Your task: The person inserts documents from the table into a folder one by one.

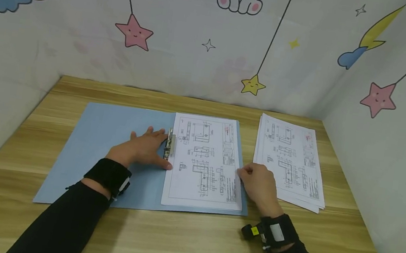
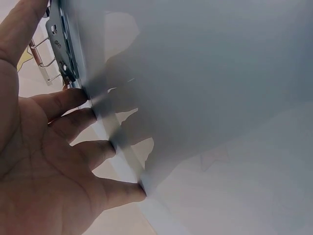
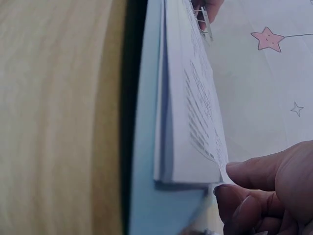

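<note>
A light-blue folder (image 1: pixel 110 127) lies spread on the table, with a stack of printed technical drawings (image 1: pixel 183 186) on its right side. At the stack's left edge is a metal ring mechanism (image 1: pixel 167 149); its rings stand up in the right wrist view. My left hand (image 1: pixel 144 148) rests beside it with fingers spread, the thumb reaching onto the paper's left edge. In the left wrist view the straight fingertips (image 2: pixel 129 192) press on the folder's glossy surface. My right hand (image 1: pixel 260 184) pinches the right edge of the top paper (image 3: pixel 195 166) between thumb and forefinger.
A second stack of drawings (image 1: pixel 283 190), slightly fanned, lies right of the folder, close by my right hand. The wooden table (image 1: pixel 172 242) meets white walls (image 1: pixel 180 63) printed with stars and clouds at the back and sides.
</note>
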`<state>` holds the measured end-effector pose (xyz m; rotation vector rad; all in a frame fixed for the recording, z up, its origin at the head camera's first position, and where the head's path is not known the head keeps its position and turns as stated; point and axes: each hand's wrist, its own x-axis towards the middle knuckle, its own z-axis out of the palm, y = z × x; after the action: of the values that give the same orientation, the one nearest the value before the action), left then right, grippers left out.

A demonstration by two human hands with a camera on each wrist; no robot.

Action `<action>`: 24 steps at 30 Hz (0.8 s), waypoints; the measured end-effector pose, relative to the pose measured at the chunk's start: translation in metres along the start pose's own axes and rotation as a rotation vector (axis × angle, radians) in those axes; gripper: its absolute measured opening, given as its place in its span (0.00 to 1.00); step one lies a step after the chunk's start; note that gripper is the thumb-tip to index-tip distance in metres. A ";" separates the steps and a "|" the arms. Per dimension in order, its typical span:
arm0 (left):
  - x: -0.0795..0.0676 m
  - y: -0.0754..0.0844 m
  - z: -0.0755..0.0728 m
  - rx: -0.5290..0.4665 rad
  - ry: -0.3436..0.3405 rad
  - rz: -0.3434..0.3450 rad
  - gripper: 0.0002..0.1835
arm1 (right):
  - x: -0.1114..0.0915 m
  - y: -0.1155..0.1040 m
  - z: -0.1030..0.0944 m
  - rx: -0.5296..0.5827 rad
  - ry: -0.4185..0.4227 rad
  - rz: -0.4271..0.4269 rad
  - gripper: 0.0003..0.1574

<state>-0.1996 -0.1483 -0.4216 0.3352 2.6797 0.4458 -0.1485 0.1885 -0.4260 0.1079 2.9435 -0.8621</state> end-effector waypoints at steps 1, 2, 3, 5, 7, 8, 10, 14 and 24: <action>0.000 0.001 0.000 0.004 0.000 0.001 0.63 | -0.001 0.002 -0.003 0.004 0.010 -0.005 0.14; -0.001 0.001 0.000 0.008 0.000 0.003 0.63 | -0.001 0.004 -0.006 -0.001 0.028 -0.013 0.15; -0.001 0.001 0.000 0.010 0.000 0.004 0.63 | -0.001 0.007 -0.010 -0.013 0.048 -0.023 0.16; -0.002 0.002 -0.001 0.014 0.002 0.003 0.63 | 0.000 0.016 -0.016 -0.049 0.086 -0.040 0.19; -0.002 0.001 -0.001 0.013 0.002 0.004 0.63 | 0.002 0.027 -0.021 -0.094 0.112 -0.043 0.22; -0.002 0.001 -0.001 0.012 0.002 0.005 0.63 | 0.004 0.033 -0.023 -0.131 0.124 -0.048 0.24; -0.001 0.000 0.000 0.011 -0.001 0.003 0.63 | 0.005 0.044 -0.026 -0.188 0.119 -0.050 0.28; 0.000 -0.001 0.000 0.009 0.001 0.002 0.63 | 0.007 0.063 -0.032 -0.263 0.053 -0.022 0.38; 0.001 -0.002 0.001 0.003 0.011 0.003 0.63 | 0.007 0.075 -0.040 -0.311 -0.023 -0.025 0.42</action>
<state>-0.1999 -0.1492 -0.4238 0.3388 2.6906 0.4461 -0.1505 0.2734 -0.4328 0.0421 3.0175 -0.3956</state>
